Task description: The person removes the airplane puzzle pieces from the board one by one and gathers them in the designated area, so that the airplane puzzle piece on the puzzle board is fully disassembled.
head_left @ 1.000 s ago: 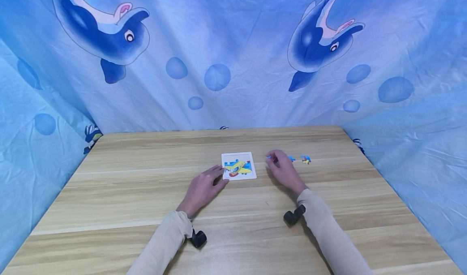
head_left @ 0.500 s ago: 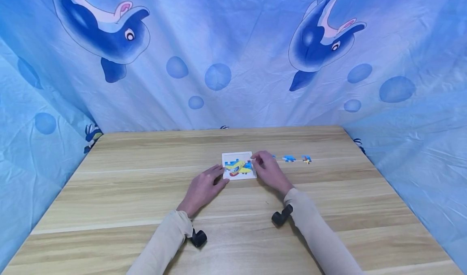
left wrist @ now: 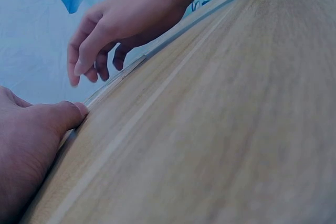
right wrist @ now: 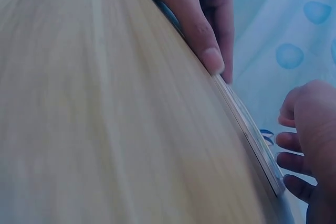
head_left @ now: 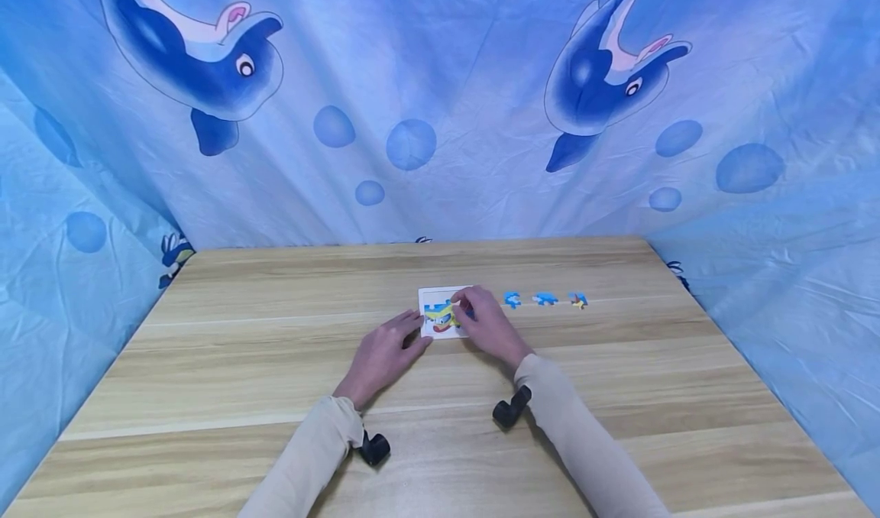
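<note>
A small square jigsaw puzzle board [head_left: 440, 296] with a white rim lies mid-table, showing a yellow airplane; a pale bare strip runs along its far side. My left hand [head_left: 385, 354] holds the board's near left corner, thumb on the near edge and fingers along the left edge. My right hand [head_left: 486, 325] is over the right half of the board and hides part of the airplane. Its fingers [left wrist: 89, 51] hang loosely bent above the board in the left wrist view, with nothing visible between them.
Three loose puzzle pieces lie in a row right of the board: a blue one [head_left: 512, 299], another blue one [head_left: 545, 299] and a multicoloured one [head_left: 578, 300]. The wooden table [head_left: 275, 396] meets a blue dolphin-print curtain [head_left: 481, 197] at the back and sides.
My right hand has moved left from beside the nearest loose piece to over the board, leaving all three pieces uncovered. The left hand has stayed at the board's corner.
</note>
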Action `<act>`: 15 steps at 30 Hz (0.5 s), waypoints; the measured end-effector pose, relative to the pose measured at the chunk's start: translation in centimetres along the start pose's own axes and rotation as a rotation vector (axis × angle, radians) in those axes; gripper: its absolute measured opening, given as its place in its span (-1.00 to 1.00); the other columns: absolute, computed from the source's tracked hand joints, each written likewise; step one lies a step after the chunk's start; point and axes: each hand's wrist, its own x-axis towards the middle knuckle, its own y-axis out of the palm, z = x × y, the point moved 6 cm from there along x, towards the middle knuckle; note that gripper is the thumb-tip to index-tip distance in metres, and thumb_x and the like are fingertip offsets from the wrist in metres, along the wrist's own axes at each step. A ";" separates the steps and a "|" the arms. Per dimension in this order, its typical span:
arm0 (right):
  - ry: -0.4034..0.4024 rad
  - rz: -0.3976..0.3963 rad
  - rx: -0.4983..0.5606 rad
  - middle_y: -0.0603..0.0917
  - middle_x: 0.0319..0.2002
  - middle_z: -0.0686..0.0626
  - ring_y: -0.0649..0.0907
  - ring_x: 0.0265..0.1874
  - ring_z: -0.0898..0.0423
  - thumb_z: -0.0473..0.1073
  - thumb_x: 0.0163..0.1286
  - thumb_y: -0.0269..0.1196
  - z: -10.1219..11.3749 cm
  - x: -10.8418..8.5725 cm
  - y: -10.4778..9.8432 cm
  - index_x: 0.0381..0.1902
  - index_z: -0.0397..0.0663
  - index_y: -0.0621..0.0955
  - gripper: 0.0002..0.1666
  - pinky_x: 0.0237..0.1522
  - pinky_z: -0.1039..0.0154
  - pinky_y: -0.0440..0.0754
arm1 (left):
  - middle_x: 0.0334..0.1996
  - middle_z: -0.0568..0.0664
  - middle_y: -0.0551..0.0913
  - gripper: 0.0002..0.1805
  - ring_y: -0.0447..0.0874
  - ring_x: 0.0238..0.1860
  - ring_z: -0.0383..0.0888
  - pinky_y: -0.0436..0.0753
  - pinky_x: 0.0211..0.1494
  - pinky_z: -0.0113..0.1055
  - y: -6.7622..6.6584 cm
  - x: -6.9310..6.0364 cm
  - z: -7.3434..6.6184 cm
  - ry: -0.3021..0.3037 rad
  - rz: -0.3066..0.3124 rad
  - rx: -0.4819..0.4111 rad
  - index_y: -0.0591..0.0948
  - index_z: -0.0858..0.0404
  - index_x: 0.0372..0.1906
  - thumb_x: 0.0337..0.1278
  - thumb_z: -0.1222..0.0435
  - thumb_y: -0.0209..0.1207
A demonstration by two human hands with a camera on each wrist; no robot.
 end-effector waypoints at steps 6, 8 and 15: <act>-0.025 0.011 -0.069 0.52 -0.23 0.08 0.45 -0.13 0.11 -0.14 0.42 0.13 0.7 0.5 0.8 -0.04 -0.07 0.60 -0.77 -0.07 0.20 0.50 | 0.18 0.09 0.57 -0.51 0.53 0.20 0.03 0.55 0.18 -0.04 0.0 0.0 0.0 -0.002 0.001 0.004 0.62 0.20 0.13 0.23 -0.01 0.21; -0.042 0.013 -0.103 0.53 -0.23 0.08 0.45 -0.13 0.11 -0.14 0.41 0.14 0.9 0.6 1.1 -0.04 -0.05 0.61 -0.77 -0.07 0.20 0.49 | 0.18 0.09 0.57 -0.51 0.53 0.20 0.04 0.55 0.19 -0.04 0.0 0.0 0.1 -0.001 0.002 0.004 0.62 0.20 0.13 0.23 -0.02 0.20; -0.076 0.021 -0.253 0.55 -0.17 0.05 0.42 -0.16 0.07 -0.10 0.39 0.15 1.3 1.0 1.8 -0.03 -0.04 0.62 -0.74 -0.06 0.20 0.43 | 0.17 0.09 0.58 -0.52 0.54 0.20 0.02 0.57 0.17 -0.05 0.1 0.0 0.0 0.009 -0.011 0.004 0.63 0.21 0.12 0.24 -0.01 0.20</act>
